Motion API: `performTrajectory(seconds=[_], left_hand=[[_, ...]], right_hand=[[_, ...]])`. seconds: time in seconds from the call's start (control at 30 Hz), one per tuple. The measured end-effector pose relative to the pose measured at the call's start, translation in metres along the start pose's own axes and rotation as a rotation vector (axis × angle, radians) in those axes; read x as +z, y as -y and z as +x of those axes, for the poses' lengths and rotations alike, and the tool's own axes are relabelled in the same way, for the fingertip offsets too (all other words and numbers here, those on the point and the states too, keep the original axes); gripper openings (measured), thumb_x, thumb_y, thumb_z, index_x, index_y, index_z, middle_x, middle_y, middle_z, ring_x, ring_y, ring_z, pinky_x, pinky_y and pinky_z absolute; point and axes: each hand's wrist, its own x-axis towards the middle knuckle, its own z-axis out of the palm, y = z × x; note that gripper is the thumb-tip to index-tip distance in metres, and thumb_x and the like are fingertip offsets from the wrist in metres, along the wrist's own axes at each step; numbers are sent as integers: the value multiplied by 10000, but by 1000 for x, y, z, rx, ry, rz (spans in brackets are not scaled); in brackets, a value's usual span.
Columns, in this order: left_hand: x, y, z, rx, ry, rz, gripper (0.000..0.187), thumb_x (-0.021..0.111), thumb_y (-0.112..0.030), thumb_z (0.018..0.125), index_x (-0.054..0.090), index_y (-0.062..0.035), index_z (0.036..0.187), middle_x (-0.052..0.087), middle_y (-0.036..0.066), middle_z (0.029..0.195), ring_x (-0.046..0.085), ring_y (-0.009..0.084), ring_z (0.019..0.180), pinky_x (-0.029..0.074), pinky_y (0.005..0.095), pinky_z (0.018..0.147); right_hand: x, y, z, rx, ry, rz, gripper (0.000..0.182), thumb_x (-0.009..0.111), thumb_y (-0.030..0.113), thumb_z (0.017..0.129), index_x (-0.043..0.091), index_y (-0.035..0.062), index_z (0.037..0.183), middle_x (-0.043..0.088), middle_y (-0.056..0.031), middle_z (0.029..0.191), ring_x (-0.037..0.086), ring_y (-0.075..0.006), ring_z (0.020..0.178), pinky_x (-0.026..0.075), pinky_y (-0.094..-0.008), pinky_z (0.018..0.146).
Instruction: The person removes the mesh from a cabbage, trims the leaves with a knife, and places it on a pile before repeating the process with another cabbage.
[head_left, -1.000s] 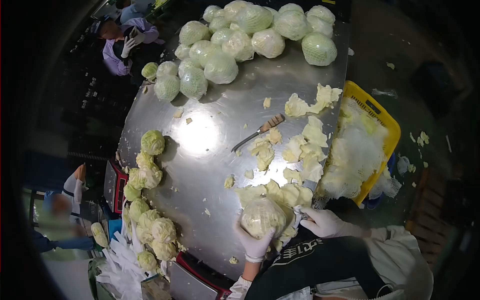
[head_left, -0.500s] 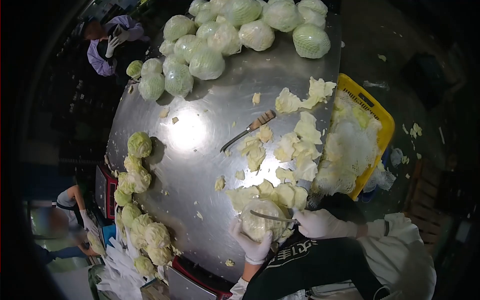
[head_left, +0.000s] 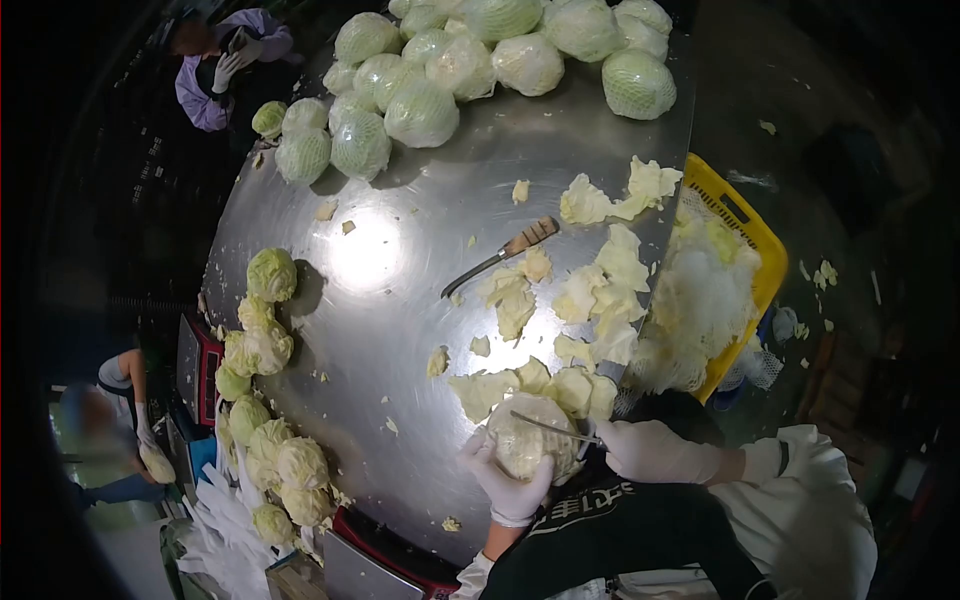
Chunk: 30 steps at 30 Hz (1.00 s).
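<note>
At the near edge of the steel table, my left hand (head_left: pixel 508 480), in a white glove, cups a pale round cabbage (head_left: pixel 522 452) from the left and below. My right hand (head_left: pixel 655 452), also gloved, is closed around the handle of a knife (head_left: pixel 556 429). Its thin curved blade lies across the top of the cabbage, tip pointing left. Loose outer cabbage leaves (head_left: pixel 575 390) spread just beyond the cabbage. A second curved knife with a wooden handle (head_left: pixel 528 237) rests farther up on the table.
Wrapped cabbages (head_left: pixel 422 112) crowd the far end. Trimmed cabbages (head_left: pixel 302 463) line the left edge beside red scales (head_left: pixel 395 550). A yellow crate (head_left: pixel 768 262) with netting and leaves stands right. Two people are at left; one holds a cabbage (head_left: pixel 157 463).
My right hand and the knife have shifted slightly right and up over the cabbage. At lower left, the other person's hand has moved left with a cabbage. The whole view has shifted a little.
</note>
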Motion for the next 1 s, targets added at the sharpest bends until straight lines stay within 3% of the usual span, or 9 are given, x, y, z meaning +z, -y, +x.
performTrajectory(seconds=[0.03,0.17,0.2,0.3,0.37,0.5,0.7,0.8,1.0], left_hand=[[2,-3,3,45,14,63,843,857,-213,708,357,3,1351,372,192,1262,433,331,1213,378,475,1045],[6,3,-1,33,11,-6,808,823,-185,726,351,30,1346,365,162,1262,418,278,1226,330,432,1093],[5,1,-1,37,13,-6,808,823,-185,726,351,30,1346,365,162,1262,418,278,1226,330,432,1093],[-1,-4,8,44,57,157,806,825,-185,727,354,41,1340,365,162,1258,416,284,1226,328,434,1093],[-1,-2,7,-19,13,88,798,859,-226,703,430,40,1321,407,212,1234,445,365,1186,371,489,1040],[1,1,4,43,60,158,792,860,-227,699,434,44,1310,414,204,1228,447,353,1170,368,486,1031],[1,4,13,36,-22,99,750,861,-215,682,472,10,1282,433,187,1186,451,345,1132,378,473,994],[-2,-5,17,-25,27,59,730,858,-208,682,483,13,1268,442,186,1173,453,346,1132,377,475,993],[2,-8,28,82,70,154,703,859,-208,688,486,18,1240,452,171,1152,461,331,1101,381,463,989]], right_hand=[[0,1,-3,84,73,-46,182,598,106,858,502,6,975,599,-106,716,668,-235,602,512,-316,480],[13,-3,33,-8,-108,104,167,590,90,861,498,-2,967,625,-150,731,668,-312,626,528,-390,501],[12,0,45,80,2,146,194,589,150,889,492,6,976,636,-192,765,649,-393,633,537,-456,558],[10,2,44,51,-43,191,197,588,137,885,494,0,991,636,-198,734,660,-394,651,537,-471,568],[3,2,17,91,-3,175,164,582,101,876,492,1,970,639,-183,727,663,-373,640,533,-453,554],[8,-1,9,176,-8,172,205,593,118,876,495,-7,1006,634,-194,728,655,-392,640,533,-470,559],[7,0,34,97,-5,88,198,601,116,876,488,-3,988,627,-177,720,652,-381,636,533,-449,557],[2,3,0,137,-25,146,193,606,102,865,497,-8,981,643,-162,724,689,-326,673,538,-424,544],[16,-3,42,142,-64,108,148,578,68,872,497,-8,969,646,-180,711,686,-366,666,554,-434,579]])
